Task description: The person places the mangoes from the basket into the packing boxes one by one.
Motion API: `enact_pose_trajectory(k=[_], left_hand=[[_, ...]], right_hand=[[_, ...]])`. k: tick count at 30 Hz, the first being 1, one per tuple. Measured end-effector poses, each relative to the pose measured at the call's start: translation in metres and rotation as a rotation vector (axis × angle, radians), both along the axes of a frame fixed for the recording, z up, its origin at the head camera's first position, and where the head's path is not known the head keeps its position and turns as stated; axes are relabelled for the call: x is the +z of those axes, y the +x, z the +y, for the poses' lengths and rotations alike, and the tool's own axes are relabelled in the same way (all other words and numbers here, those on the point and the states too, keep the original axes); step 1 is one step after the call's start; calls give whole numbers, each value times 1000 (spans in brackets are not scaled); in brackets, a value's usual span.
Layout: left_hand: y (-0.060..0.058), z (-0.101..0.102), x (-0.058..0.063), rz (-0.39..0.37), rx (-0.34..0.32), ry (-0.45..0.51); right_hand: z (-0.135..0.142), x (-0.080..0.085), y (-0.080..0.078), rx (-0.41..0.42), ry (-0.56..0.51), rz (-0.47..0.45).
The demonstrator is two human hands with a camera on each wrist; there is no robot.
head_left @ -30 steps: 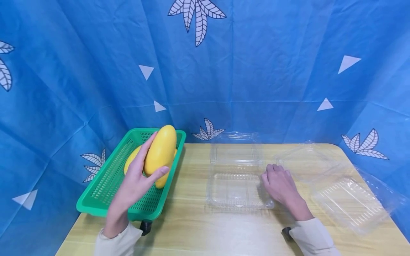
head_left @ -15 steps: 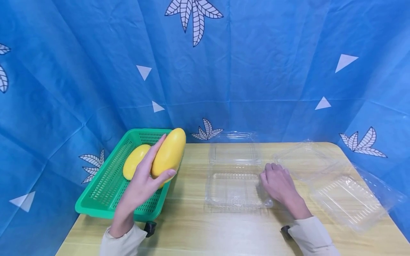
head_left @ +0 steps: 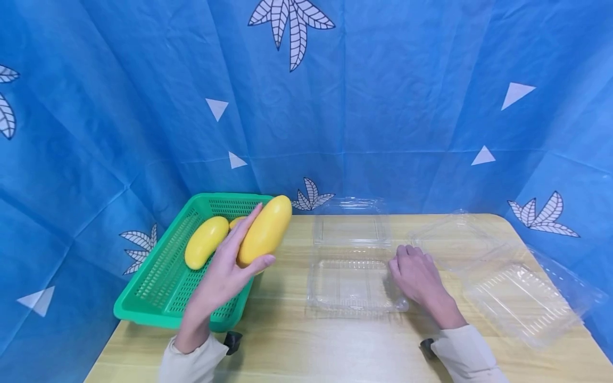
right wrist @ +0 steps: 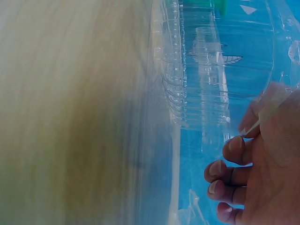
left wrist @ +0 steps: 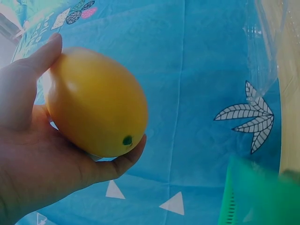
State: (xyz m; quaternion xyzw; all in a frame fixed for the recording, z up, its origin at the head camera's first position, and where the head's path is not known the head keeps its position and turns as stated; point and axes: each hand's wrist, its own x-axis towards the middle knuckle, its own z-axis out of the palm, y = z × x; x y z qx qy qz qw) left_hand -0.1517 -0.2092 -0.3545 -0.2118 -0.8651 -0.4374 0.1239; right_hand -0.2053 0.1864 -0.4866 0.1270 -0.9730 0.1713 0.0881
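Left hand: because the yellow fruit is plump, my fingers and thumb curl round it, gripping it above the right rim of the green basket.
Green basket: by the left edge of the worktop, two more fruits inside.
Right hand: my fingers pinch the right rim of the clear container, probably steadying something so light.
Clear container: spread open toward the far edge.
Other packaging: near the right edge, perhaps to leave room.
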Motion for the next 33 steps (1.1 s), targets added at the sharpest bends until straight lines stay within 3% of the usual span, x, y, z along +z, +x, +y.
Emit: enact_pose_trajectory(k=[17, 23, 33], left_hand=[[-11, 22, 7, 4, -20, -6], [-14, 30, 10, -13, -72, 30], [-20, 41, 12, 14, -213, 49]], right_hand=[[-1, 2, 0, 3, 2, -5], [-1, 2, 1, 1, -7, -8], [-1, 0, 1, 3, -7, -2]])
